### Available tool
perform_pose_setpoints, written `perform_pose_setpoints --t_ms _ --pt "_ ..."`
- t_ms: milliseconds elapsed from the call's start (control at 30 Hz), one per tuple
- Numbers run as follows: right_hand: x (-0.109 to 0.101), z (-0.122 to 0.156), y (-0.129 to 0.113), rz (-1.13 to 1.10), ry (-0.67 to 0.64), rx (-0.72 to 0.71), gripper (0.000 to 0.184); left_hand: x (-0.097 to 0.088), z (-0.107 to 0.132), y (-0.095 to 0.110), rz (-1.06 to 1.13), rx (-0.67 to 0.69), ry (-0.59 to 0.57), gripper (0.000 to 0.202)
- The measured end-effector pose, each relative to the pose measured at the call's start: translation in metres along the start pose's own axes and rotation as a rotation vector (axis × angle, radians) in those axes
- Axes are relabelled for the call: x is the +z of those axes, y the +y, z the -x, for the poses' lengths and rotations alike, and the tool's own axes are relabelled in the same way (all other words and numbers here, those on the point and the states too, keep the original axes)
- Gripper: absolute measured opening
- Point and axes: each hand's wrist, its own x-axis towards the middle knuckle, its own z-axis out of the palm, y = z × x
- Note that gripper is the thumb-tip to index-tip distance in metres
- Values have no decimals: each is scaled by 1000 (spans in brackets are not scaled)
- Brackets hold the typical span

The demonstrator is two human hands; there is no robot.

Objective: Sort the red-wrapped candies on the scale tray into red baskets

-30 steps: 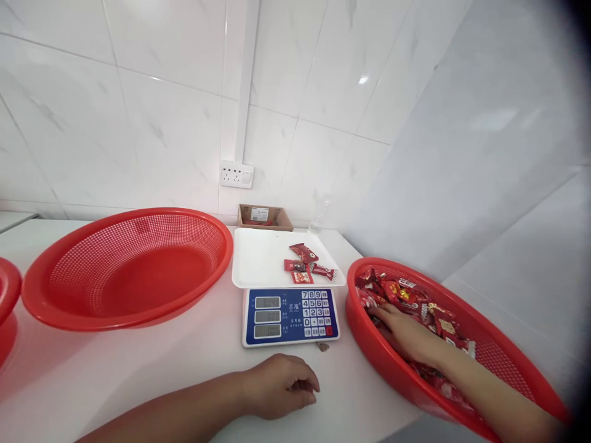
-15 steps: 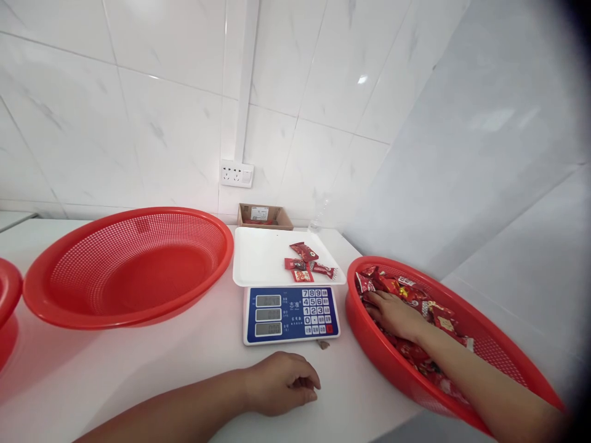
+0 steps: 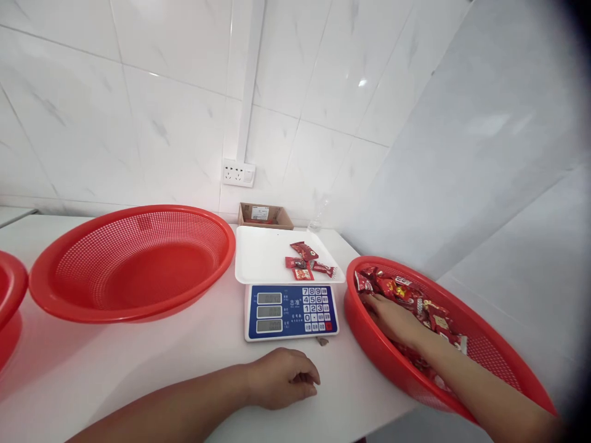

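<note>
My right hand (image 3: 392, 317) lies inside a red mesh basket (image 3: 489, 351) on the right, among several red wrapped candies (image 3: 406, 292); its fingertips are buried in the pile, so its grip is hidden. My left hand (image 3: 284, 376) rests on the white counter in front of the scale, fingers loosely curled with nothing in them. A blue-faced digital scale (image 3: 290, 311) stands between the baskets, and its white tray (image 3: 261, 258) carries several red candy packets (image 3: 307, 261).
A large empty red mesh basket (image 3: 133, 264) sits to the left of the scale, with another red basket's rim (image 3: 9, 289) at the far left edge. A small cardboard box (image 3: 264, 215) and a wall socket (image 3: 237, 173) are behind the scale. A scrap (image 3: 322, 341) lies by the scale.
My right hand has slid slightly further up and left in the candy basket. The left hand stays in place on the counter. The view has shifted a little.
</note>
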Motion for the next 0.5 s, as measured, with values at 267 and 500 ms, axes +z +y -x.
perform_pose_setpoints --t_ms 267,500 --pt "1 -6 10 99 -67 -3 47 1 1 0 -3 -4 7 25" --pt "-6 7 10 51 -67 37 49 1 1 2 -11 -11 6 26"
